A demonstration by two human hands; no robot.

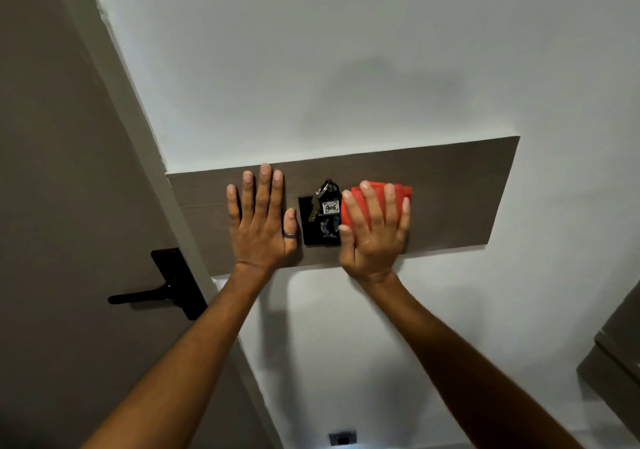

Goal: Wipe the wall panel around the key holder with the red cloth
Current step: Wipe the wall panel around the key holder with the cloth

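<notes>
Right hand [375, 226], fingers straight and slightly spread, presses the folded red cloth [378, 192] flat beneath it on the grey-brown wood-grain wall panel [450, 199], black key holder [304, 213] just beside its thumb, left hand [261, 220] flat beyond.

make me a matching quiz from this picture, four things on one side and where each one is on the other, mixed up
Things:
1 red cloth
2 left hand
3 key holder
4 door handle

Places:
A on the door, far left
B between the two hands
C under the right hand
D flat on the wall panel, left of the key holder

Pairs: 1-C, 2-D, 3-B, 4-A
</notes>
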